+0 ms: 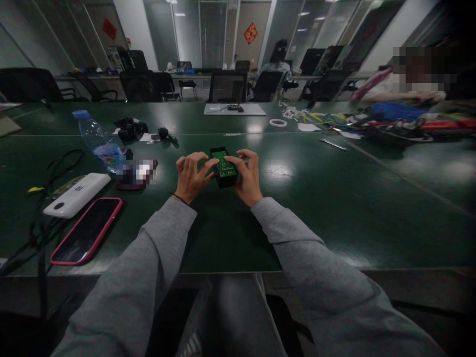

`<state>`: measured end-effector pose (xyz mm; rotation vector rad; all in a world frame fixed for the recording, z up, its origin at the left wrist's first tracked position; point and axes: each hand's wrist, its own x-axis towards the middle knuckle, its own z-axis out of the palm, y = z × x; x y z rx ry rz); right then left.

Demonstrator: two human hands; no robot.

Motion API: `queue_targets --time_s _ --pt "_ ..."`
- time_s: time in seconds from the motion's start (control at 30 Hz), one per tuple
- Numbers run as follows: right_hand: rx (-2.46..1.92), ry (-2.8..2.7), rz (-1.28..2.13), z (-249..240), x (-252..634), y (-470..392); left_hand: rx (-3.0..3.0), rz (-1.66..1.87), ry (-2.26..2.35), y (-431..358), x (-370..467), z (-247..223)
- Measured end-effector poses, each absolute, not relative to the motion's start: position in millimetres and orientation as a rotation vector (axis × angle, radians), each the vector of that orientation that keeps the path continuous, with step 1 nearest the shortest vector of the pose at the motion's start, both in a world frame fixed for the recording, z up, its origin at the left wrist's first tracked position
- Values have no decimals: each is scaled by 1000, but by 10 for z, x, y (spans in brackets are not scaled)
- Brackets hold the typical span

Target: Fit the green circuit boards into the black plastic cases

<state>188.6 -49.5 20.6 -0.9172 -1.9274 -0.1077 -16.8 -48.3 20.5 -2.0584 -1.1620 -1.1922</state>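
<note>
A green circuit board sits in a small black case, tilted toward me above the middle of the table's near half. My right hand wraps the case's right side, its thumb lying on the board's face. On the other side, my left hand has its thumb at the board's left edge and a finger against the case's lower left side. Its other fingers are bent and raised off the case. The undersides of the case and the fingers beneath it are hidden.
Left of my arms lie a pink-cased phone, a white power bank, black cables and a tilted water bottle. Farther off are black adapters and a white board. A wrench, tape ring and wire pile lie right, near another person.
</note>
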Motion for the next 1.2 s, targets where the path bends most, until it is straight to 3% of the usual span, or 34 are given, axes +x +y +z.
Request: queue_targets --time_s 0.43,0.73,0.93,1.2 --pt "-919 -1942 -27 210 1898 -450 -2178 -1180 -1262 -516 -140 263" --pt "-879 -1969 681 5 2015 -127 -2539 -1172 -1395 -418 -122 264" --pt "-779 -1693 1223 108 1947 -223 -2753 -1511 -1641 -366 -138 281" --pt "-747 -1330 1405 139 1853 -329 -2768 -1969 -1932 -336 -105 208"
